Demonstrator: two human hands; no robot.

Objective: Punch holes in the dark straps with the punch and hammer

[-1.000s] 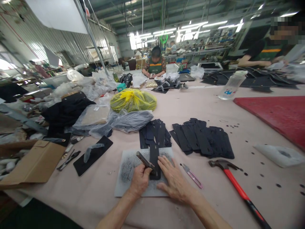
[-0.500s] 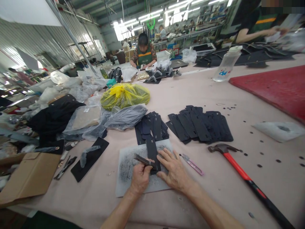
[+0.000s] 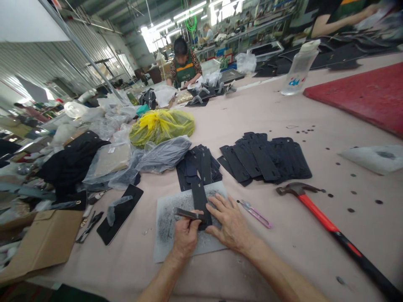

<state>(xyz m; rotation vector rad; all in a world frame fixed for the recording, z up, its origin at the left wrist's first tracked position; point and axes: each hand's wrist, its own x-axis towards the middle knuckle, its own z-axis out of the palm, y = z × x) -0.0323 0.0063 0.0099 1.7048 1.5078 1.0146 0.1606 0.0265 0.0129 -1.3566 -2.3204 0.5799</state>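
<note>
My left hand (image 3: 185, 235) is closed around a dark metal punch-like tool (image 3: 186, 213), its end over the lower part of a dark strip (image 3: 199, 196). The strip lies on a grey, speckled board (image 3: 163, 235). My right hand (image 3: 228, 220) is spread, its fingertips on the strip's right edge and the board. Beyond the board are one pile of dark pieces (image 3: 206, 163) and, to the right, another pile of dark strips (image 3: 264, 159). A pink-handled snipper (image 3: 256, 214) lies right of my right hand.
A red-handled hammer (image 3: 317, 214) lies at the right, near a red board (image 3: 359, 94) and a bottle (image 3: 299, 69). Left are a yellow bag (image 3: 162, 126), plastic bags and a cardboard box (image 3: 47, 235). A person (image 3: 184, 67) sits across the table.
The camera view has shifted and tilted slightly. Both hands, the tool and the strip keep almost the same places on the board.
</note>
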